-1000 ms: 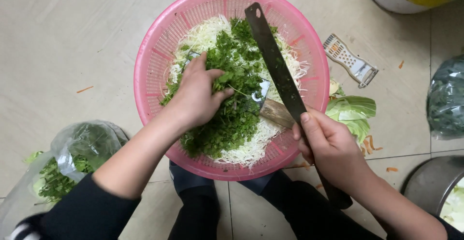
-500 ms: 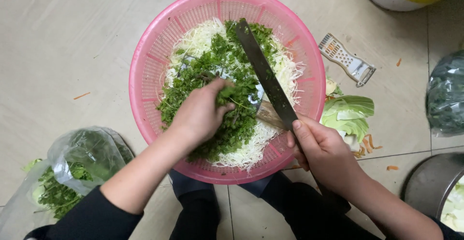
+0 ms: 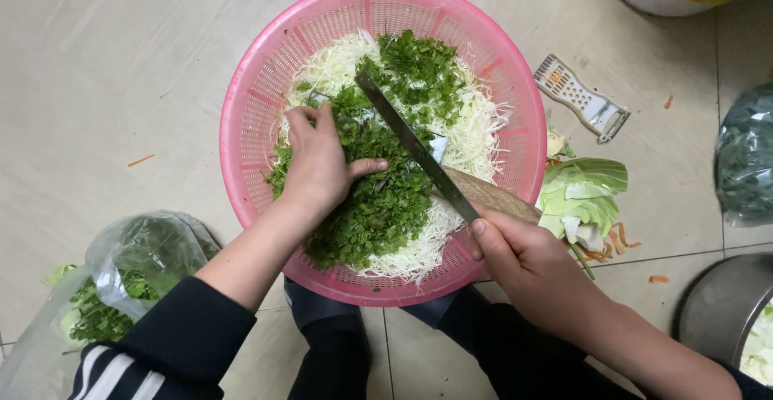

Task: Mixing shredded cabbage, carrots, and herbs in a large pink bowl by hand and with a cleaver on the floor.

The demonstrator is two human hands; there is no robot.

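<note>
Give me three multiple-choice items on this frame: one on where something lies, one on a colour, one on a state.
1. Where does the white slicer lie?
A. inside the basket
B. on the floor tiles right of the basket
C. in the plastic bag

2. What colour is the basket?
A. pink
B. blue
C. green

3. What is the left hand doing?
A. gripping the knife handle
B. hanging free above the floor
C. pressing down on the chopped greens

Answers: 1 B, the slicer sits on bare tile outside the rim. 2 A, the meshed wall and rim are pink. 3 C, the palm lies flat on the greens, while the right hand holds the knife slanted across them.
</note>
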